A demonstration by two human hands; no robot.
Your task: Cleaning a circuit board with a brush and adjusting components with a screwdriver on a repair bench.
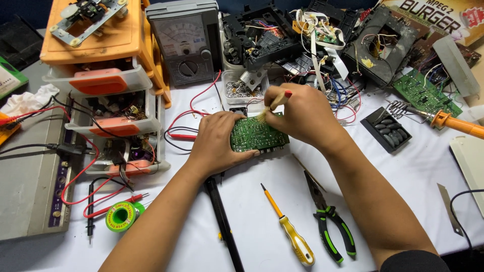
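Here we log the right hand [302, 113], its grip clenched on a small brush [273, 106] with a pale handle and red tip, bristles down on the green circuit board [257, 135]. The left hand [218, 143] clasps the board's left edge, propping it tilted above the desk [403, 166], apparently so that the solder side faces the brush. Near the edge we list a yellow-handled screwdriver [290, 229] and green-and-black pliers [330, 224], handles towards us. At left, a green solder spool [121, 215]; behind, an orange drawer unit [108, 65] and a grey analogue meter [184, 40]. Top right, a flat red-and-cream printed box [433, 17] lies under scrap; an orange soldering iron [454, 122] rests beside it.
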